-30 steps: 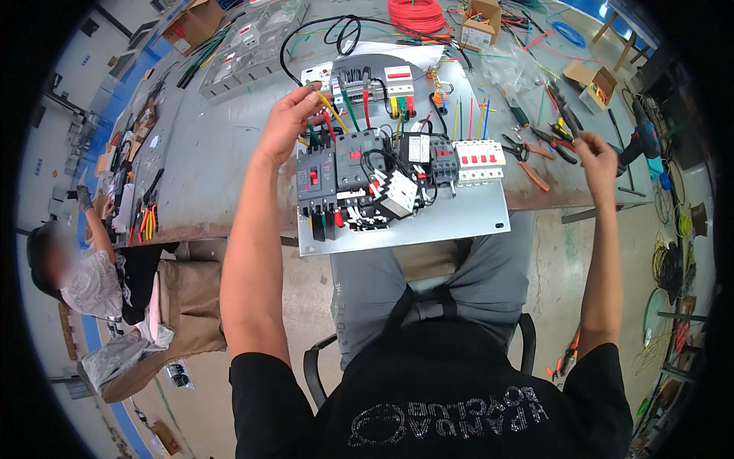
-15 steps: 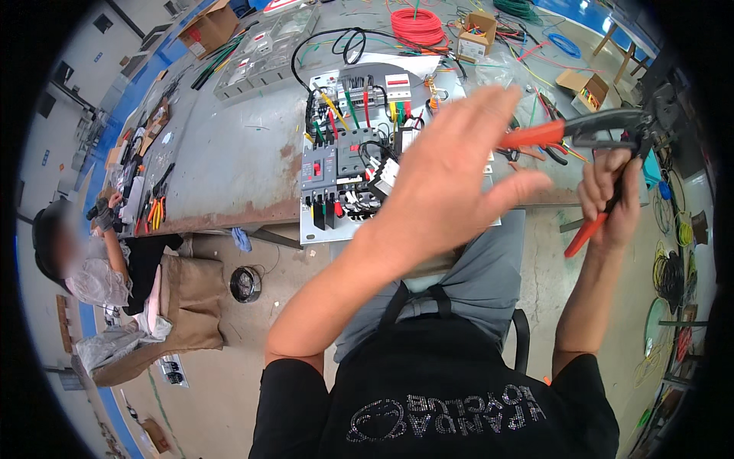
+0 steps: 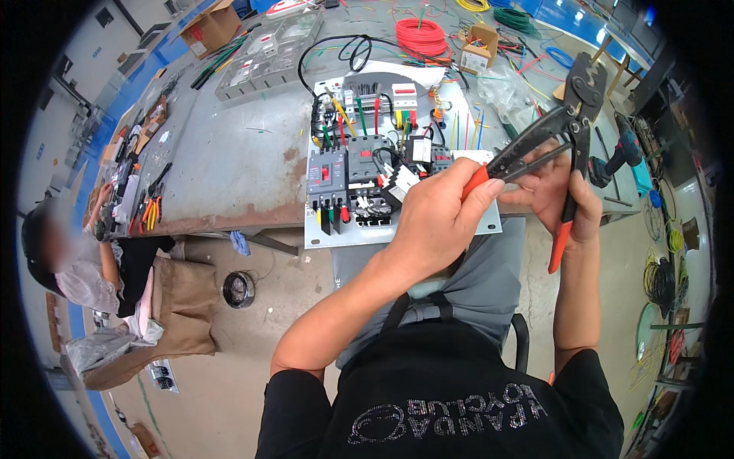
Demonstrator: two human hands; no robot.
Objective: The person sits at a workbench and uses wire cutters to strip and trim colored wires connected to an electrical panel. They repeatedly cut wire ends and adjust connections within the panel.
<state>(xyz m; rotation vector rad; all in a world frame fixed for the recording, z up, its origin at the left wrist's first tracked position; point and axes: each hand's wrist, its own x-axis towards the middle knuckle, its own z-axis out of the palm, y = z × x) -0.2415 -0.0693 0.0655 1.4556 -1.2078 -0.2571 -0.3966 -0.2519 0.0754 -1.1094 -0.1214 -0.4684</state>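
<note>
Crimping pliers with dark jaws and orange-red handle ends are held up over the right side of the bench, their handles spread apart. My left hand is closed round one handle end. Beside it, my right hand has its fingers loosely stretched out, and the other handle lies against its palm. Below and left of the tool sits a white mounting panel. It carries circuit breakers, contactors and coloured wires. My left hand hides part of its right side.
A cordless drill stands at the bench's right end. Farther back are a red wire coil, an open carton and clear parts boxes. Hand tools lie at the left. Another person sits there.
My left hand has come down and closed on one pliers handle. The right hand has moved left with the tool and loosened its fingers. The jaws now point upward.
</note>
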